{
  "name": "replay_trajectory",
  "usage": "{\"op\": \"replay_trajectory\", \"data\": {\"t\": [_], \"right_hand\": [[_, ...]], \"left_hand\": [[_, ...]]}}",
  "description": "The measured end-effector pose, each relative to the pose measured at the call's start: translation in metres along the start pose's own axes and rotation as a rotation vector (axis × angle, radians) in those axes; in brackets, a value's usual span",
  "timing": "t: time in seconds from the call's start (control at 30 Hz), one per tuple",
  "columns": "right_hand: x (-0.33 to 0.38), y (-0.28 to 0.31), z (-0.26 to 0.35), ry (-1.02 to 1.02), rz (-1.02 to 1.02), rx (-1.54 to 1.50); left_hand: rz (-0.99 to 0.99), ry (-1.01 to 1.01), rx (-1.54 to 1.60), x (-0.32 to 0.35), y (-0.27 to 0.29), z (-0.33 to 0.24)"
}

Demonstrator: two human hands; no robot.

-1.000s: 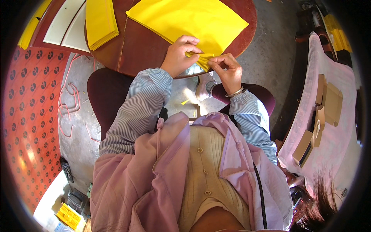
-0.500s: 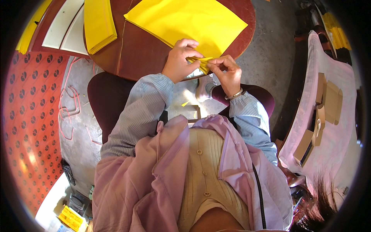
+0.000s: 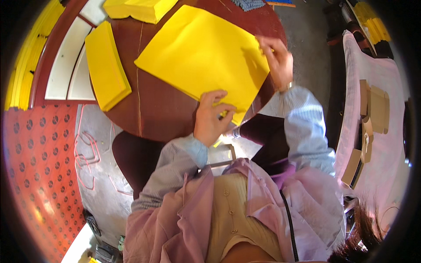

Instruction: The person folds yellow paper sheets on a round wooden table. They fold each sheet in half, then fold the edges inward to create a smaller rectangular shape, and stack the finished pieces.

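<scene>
A stack of large, flat yellow sheets (image 3: pixel 197 52), paper or thin fabric, lies askew on a round reddish-brown table (image 3: pixel 144 111). Over its near corner is my left hand (image 3: pixel 211 116), fingers curved and apart; bits of yellow show between thumb and fingers. My right hand (image 3: pixel 278 61) reaches across the stack's right edge. Its bent fingers are spread, and their shadow falls on the top sheet. Whether these fingertips touch the sheet is hard to see. Further left lies a narrow stack of yellow folded pieces (image 3: pixel 107 65).
A thick yellow bundle (image 3: pixel 140 9) and a grey-blue cloth (image 3: pixel 247 4) sit at the table's far side. Below, an open box (image 3: pixel 228 151) is on the floor between my legs. To the right, brown cartons (image 3: pixel 378 109) rest on a pink-draped surface (image 3: pixel 351 87).
My right hand has left the near corner, where both hands were handling a small yellow piece, and moved far right. My left hand stays near that corner. The view has tilted toward the table's far side.
</scene>
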State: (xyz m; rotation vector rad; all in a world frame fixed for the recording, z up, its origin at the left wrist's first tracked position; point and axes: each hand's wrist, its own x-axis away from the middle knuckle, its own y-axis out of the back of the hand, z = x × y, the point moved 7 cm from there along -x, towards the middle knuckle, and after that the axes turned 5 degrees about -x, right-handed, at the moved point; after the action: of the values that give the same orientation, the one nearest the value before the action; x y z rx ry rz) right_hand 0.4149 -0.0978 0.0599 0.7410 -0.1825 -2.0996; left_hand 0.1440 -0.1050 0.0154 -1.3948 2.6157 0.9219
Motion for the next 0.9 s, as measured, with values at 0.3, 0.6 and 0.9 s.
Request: {"op": "replay_trajectory", "data": {"t": [0.3,0.6,0.9], "right_hand": [[-0.201,-0.073,-0.155,0.174,0.039,0.988],[-0.198,-0.042,-0.145,0.091,0.033,0.807],[0.119,0.015,0.026,-0.066,0.214,-0.318]], "left_hand": [[0.053,0.053,0.077,-0.004,-0.001,0.001],[0.036,0.130,0.115,0.003,-0.013,0.000],[-0.049,-0.012,0.039,-0.003,-0.005,0.000]]}}
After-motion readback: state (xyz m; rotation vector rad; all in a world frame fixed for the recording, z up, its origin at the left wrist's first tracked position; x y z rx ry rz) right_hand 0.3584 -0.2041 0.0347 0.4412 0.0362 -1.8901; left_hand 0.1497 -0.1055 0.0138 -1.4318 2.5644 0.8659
